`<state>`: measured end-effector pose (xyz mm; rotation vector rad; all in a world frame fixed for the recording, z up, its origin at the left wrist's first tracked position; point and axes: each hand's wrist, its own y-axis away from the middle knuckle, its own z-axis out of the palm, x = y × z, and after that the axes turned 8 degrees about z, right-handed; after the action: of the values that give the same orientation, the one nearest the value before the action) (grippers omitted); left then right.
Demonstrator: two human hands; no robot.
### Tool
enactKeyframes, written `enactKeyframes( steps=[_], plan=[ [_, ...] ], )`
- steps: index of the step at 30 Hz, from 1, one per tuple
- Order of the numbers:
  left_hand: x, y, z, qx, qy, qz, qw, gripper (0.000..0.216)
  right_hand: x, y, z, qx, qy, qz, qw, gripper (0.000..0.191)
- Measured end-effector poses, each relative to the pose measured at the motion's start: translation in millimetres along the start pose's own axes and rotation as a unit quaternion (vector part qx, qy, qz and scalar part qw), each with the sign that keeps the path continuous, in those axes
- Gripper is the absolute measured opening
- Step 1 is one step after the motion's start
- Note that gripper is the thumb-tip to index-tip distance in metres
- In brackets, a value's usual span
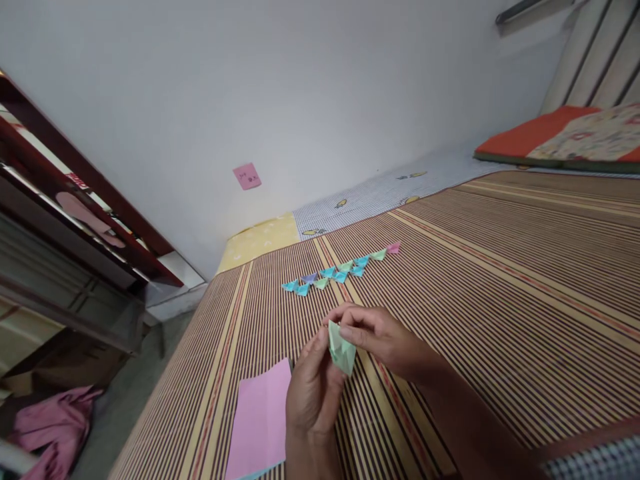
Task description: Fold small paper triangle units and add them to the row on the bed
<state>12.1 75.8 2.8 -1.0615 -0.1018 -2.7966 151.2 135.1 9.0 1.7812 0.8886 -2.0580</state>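
Note:
Both my hands hold a small folded piece of light green paper above a striped mat. My left hand pinches its lower left side with thumb and fingers. My right hand grips its top edge, fingers curled over it. A row of several small folded paper pieces, blue, green, purple and pink, lies on the mat beyond my hands. A pink paper sheet lies flat on the mat just left of my left wrist.
The striped mat covers a bed against a white wall. A pink sticky note is stuck to the wall. An orange cushion lies at the far right. Dark wooden furniture and pink cloth stand left of the bed.

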Motion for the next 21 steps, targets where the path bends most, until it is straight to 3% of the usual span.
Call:
enactKeyframes(
  steps=[6, 12, 21],
  plan=[
    [1, 2, -2, -0.047, -0.022, -0.004, 0.999, 0.018, 4, -2, 2, 0.047, -0.051, 0.038, 0.997, 0.032],
    [0, 0, -4, -0.063, -0.024, 0.002, 0.998, 0.039, 5, -2, 6, 0.045, -0.143, 0.096, 0.984, 0.029],
    [-2, -2, -9, -0.060, 0.014, 0.017, 0.998, 0.053, 11, -2, 8, 0.009, -0.200, 0.073, 0.977, 0.027]
  ],
)
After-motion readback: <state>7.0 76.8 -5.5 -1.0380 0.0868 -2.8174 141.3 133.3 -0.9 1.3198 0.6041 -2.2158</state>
